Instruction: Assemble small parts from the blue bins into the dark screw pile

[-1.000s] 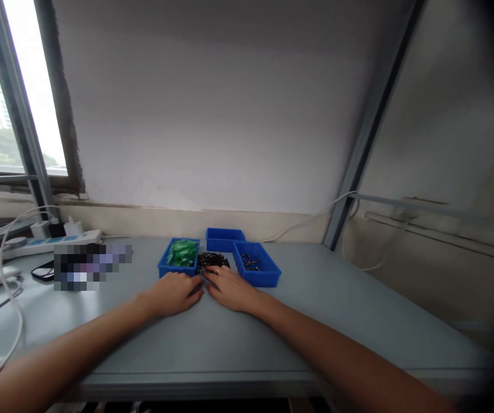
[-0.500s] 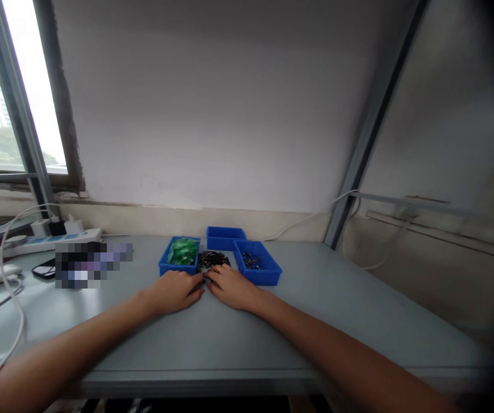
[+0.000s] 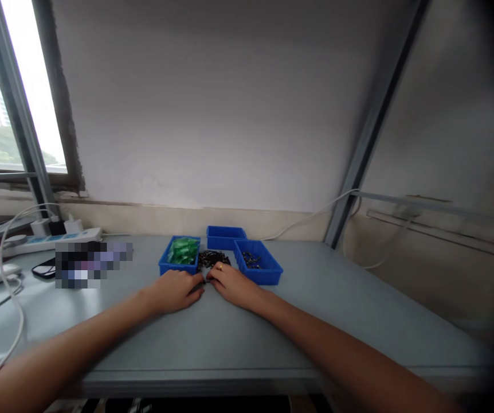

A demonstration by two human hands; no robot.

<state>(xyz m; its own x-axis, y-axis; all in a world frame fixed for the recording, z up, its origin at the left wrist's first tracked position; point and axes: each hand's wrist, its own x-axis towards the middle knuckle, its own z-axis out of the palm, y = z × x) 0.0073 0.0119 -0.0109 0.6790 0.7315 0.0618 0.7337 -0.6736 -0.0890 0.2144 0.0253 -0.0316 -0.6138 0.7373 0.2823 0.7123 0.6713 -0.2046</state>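
A smooth grey flat surface [image 3: 238,344] carries everything. Near its far left corner lies a long white power strip [image 3: 53,245] with plugs in it. Toward the far edge, around the middle, stand three open blue plastic bins: a right one [image 3: 268,277] holding small dark and metallic pieces [image 3: 252,262], a left one [image 3: 166,268] heaped with shiny green film-like material [image 3: 184,251], and a rear one [image 3: 226,242] closest to that edge.

The left hand [image 3: 175,291] and the right hand [image 3: 233,285] rest between the bins and the near edge, fingers bent and partly closed, fingertips almost meeting. A loose pile of small dark, glinting pieces [image 3: 215,259] lies beyond them, between the left and right bins. One slim dark piece [image 3: 206,281] shows at their fingertips; which hand grips it I cannot tell. A thin gold-coloured ring [image 3: 220,267] circles a right finger.
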